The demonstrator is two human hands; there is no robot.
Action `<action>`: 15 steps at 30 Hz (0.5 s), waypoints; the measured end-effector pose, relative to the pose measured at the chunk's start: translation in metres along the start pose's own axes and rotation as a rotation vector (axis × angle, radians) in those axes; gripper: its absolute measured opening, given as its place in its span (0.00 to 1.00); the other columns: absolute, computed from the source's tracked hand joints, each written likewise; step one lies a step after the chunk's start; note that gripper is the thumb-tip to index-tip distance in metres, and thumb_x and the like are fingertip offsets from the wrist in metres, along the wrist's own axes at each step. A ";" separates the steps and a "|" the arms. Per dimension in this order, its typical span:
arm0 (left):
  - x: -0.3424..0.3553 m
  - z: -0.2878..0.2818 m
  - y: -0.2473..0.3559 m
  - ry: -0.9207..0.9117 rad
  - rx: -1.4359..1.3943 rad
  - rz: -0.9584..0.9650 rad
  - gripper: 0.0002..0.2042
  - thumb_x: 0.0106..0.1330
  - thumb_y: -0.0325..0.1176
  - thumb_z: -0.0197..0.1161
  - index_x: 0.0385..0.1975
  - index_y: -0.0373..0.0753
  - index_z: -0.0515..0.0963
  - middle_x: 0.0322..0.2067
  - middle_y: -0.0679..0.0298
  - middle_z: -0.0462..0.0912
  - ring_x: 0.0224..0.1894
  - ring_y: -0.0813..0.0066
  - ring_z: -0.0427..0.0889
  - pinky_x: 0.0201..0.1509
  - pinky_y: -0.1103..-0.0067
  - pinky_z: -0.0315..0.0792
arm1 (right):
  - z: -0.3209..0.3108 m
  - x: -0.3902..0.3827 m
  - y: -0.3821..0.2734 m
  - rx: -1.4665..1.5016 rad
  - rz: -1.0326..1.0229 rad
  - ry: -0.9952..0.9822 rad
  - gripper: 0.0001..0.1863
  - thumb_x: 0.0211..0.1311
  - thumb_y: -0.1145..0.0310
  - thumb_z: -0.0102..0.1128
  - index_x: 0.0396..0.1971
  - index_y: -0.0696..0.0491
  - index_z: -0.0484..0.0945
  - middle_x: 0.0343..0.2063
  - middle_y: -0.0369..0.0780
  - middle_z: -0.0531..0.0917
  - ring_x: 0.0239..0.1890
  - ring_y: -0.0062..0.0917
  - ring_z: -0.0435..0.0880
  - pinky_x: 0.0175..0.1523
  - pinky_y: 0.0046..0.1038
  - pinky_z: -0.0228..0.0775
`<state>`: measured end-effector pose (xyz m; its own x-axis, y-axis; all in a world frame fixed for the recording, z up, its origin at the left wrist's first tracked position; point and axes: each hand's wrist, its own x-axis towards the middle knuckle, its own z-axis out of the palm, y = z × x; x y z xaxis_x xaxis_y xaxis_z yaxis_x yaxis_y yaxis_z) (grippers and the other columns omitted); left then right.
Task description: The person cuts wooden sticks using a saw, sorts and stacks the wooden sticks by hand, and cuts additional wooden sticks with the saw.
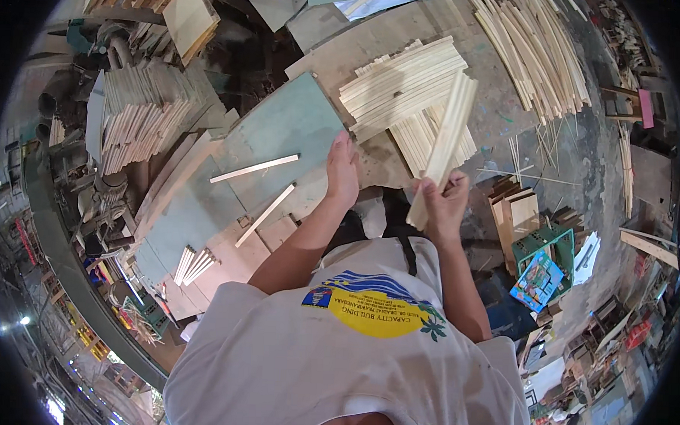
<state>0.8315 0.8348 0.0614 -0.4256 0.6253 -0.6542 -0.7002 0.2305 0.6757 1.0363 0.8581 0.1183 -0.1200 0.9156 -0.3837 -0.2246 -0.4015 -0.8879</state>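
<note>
Pale wooden strips [452, 123], a few lying side by side, are gripped near their lower end by my right hand [445, 205], thumb on top. They slant up and away over a crosswise pile of similar strips [404, 84]. Empty, with fingers stretched upward, my left hand [343, 171] is by the corner of a grey-green tabletop [272, 128]. Two single strips lie on that surface, an upper one [255, 167] and a lower one [266, 214]. Farther left and nearer me sits a small bunch of short strips [194, 266].
Long thin strips [533, 54] are heaped at the far right, with scattered thin sticks [552, 149] below them. Stacked boards [144, 127] stand at left. A green crate [567, 254] with a blue printed packet [537, 281] is at right, beside upright wooden panels [521, 215].
</note>
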 end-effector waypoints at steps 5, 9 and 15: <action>0.013 -0.004 -0.006 0.003 0.028 0.026 0.34 0.80 0.50 0.44 0.78 0.34 0.47 0.79 0.56 0.50 0.80 0.62 0.48 0.82 0.65 0.43 | -0.015 0.010 -0.012 0.007 0.058 0.120 0.23 0.67 0.73 0.69 0.46 0.55 0.58 0.40 0.48 0.82 0.36 0.29 0.88 0.42 0.29 0.84; 0.012 -0.004 0.001 0.001 -0.028 0.001 0.34 0.80 0.48 0.47 0.77 0.33 0.49 0.77 0.53 0.53 0.79 0.58 0.51 0.80 0.64 0.49 | -0.011 0.014 -0.004 0.059 0.072 0.158 0.23 0.66 0.74 0.69 0.45 0.55 0.58 0.40 0.48 0.82 0.37 0.29 0.89 0.42 0.30 0.85; 0.016 -0.009 0.006 0.050 0.480 0.173 0.36 0.70 0.42 0.64 0.73 0.33 0.58 0.71 0.51 0.63 0.73 0.56 0.62 0.75 0.60 0.58 | -0.005 0.016 0.003 0.078 0.069 0.149 0.23 0.66 0.75 0.68 0.45 0.55 0.58 0.39 0.48 0.83 0.36 0.29 0.89 0.41 0.29 0.85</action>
<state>0.8155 0.8391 0.0516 -0.5470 0.6511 -0.5262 -0.2800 0.4501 0.8479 1.0383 0.8715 0.1084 0.0057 0.8766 -0.4811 -0.2954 -0.4582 -0.8383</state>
